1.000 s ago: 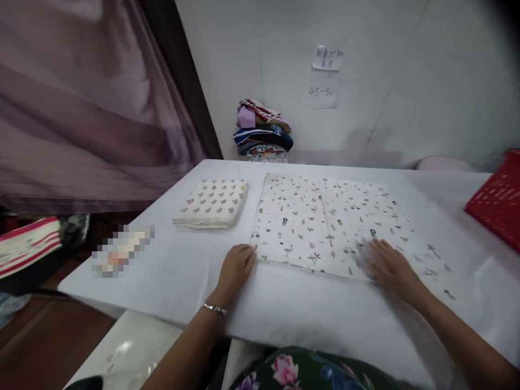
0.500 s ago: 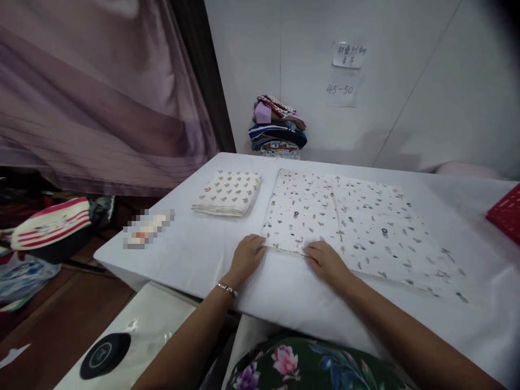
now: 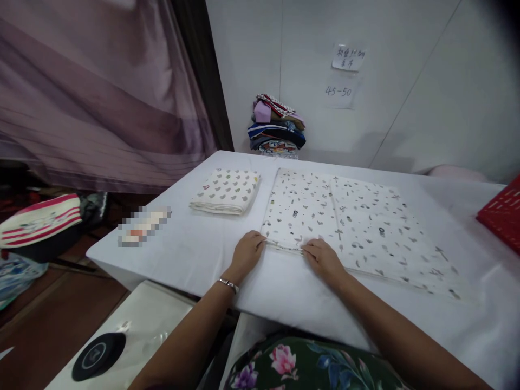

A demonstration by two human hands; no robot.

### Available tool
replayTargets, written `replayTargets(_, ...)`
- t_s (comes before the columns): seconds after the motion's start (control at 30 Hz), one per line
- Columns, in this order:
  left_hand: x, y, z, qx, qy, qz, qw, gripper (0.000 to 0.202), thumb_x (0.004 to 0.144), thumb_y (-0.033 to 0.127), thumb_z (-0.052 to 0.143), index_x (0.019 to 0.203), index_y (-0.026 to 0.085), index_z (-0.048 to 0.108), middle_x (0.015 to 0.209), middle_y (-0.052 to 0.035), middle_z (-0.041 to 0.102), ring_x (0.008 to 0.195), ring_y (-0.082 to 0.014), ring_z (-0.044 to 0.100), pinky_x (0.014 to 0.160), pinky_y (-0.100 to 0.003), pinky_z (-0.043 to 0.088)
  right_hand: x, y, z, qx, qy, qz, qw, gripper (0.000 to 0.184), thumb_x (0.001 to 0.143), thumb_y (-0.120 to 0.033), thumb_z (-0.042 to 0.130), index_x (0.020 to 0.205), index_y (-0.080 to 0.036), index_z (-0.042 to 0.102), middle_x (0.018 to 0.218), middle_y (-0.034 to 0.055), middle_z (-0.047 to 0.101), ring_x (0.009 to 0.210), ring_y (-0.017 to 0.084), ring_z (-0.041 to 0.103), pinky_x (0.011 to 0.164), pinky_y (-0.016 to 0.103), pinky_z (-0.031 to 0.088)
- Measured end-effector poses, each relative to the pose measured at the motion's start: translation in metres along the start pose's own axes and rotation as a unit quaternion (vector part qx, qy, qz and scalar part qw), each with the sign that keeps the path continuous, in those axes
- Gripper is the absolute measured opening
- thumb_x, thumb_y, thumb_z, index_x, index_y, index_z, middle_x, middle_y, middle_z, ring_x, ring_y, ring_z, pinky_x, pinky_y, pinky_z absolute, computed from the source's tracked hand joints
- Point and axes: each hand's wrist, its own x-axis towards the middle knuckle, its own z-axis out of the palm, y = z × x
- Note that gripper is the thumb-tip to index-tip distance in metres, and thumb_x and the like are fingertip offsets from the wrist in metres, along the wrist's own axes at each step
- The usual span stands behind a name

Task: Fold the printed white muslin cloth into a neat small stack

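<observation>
A white patterned cloth (image 3: pixel 349 222) lies spread flat on the white table (image 3: pixel 195 244). My left hand (image 3: pixel 247 252) pinches the cloth's near left corner, fingers curled on its edge. My right hand (image 3: pixel 323 258) grips the same near edge a little to the right, fingers curled over it. A smaller folded patterned cloth (image 3: pixel 226 190) lies to the left of the spread one, apart from both hands.
A stack of folded fabrics (image 3: pixel 276 125) stands at the back against the wall. A red basket (image 3: pixel 504 214) sits at the table's right edge. A purple curtain (image 3: pixel 101 92) hangs at the left. A black round object (image 3: pixel 96 355) rests on a low white surface below the table.
My right hand has slid left along the cloth's near edge, from the middle right to close beside my left hand, and closed on the edge. The left hand stayed at the corner.
</observation>
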Motion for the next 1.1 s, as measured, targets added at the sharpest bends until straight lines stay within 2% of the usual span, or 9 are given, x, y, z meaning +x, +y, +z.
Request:
replayTargets(0.2,0.001,0.001,0.000,0.007,0.001,0.011,1.000,0.025,0.089,0.029,0.040,0.093,0.023,0.064,0.097,-0.0024,0.057,0.091,-0.0150,0.052,0.081,-0.028,0.042,0.003,0.000,0.003,-0.007,0.010,-0.011,1.000,0.022,0.090,-0.022,0.042,0.097,-0.020,0.063,0.091,0.0064,0.062,0.085,0.019,0.054,0.079,0.034,0.044)
replayTargets(0.33,0.002,0.000,0.002,0.024,0.002,0.012,1.000,0.026,0.090,0.028,0.037,0.093,0.023,0.063,0.097,-0.0018,0.057,0.088,-0.0142,0.053,0.078,-0.027,0.043,0.003,-0.002,0.006,-0.003,0.020,-0.024,0.999,0.021,0.086,-0.012,0.041,0.094,-0.019,0.059,0.095,0.0070,0.061,0.089,0.019,0.053,0.079,0.032,0.044)
replayTargets(0.47,0.001,0.002,0.004,0.047,0.041,0.029,0.998,0.020,0.088,0.022,0.041,0.095,0.023,0.059,0.097,-0.0023,0.056,0.087,-0.0142,0.053,0.076,-0.027,0.043,0.002,-0.004,0.007,-0.019,0.018,-0.032,0.999,0.024,0.083,-0.007,0.040,0.093,-0.019,0.057,0.092,0.0070,0.061,0.085,0.019,0.052,0.075,0.031,0.044)
replayTargets(0.6,0.000,0.008,0.005,0.089,0.073,0.070,0.991,0.015,0.084,0.014,0.044,0.083,0.019,0.058,0.091,-0.0042,0.056,0.088,-0.0160,0.050,0.076,-0.028,0.042,0.002,-0.004,0.007,-0.004,0.020,-0.020,1.000,0.020,0.084,-0.009,0.039,0.091,-0.018,0.055,0.090,0.0067,0.061,0.084,0.019,0.052,0.074,0.031,0.043)
replayTargets(0.77,-0.001,0.020,0.008,0.139,0.004,0.158,0.978,0.019,0.082,0.011,0.045,0.080,0.020,0.062,0.089,-0.0044,0.056,0.086,-0.0174,0.047,0.075,-0.031,0.039,0.003,-0.004,0.008,-0.012,0.016,-0.011,1.000,0.017,0.085,-0.010,0.038,0.087,-0.018,0.054,0.087,0.0066,0.060,0.081,0.019,0.051,0.072,0.030,0.041)
replayTargets(0.93,0.005,0.029,0.011,0.156,-0.017,0.164,0.974,0.022,0.087,0.018,0.042,0.083,0.021,0.063,0.089,-0.0045,0.055,0.084,-0.0182,0.045,0.073,-0.032,0.036,0.003,-0.004,0.008,-0.018,0.007,-0.013,1.000,0.018,0.083,-0.008,0.039,0.086,-0.019,0.053,0.088,0.0064,0.060,0.083,0.019,0.051,0.074,0.030,0.041)
replayTargets(1.1,0.011,0.032,0.014,0.152,-0.031,0.164,0.974,0.021,0.087,0.017,0.043,0.079,0.020,0.062,0.089,-0.0051,0.055,0.087,-0.0188,0.046,0.073,-0.033,0.036,0.003,-0.005,0.008,-0.011,0.007,-0.022,1.000,0.021,0.080,-0.006,0.039,0.087,-0.019,0.054,0.090,0.0066,0.061,0.084,0.020,0.051,0.075,0.032,0.041)
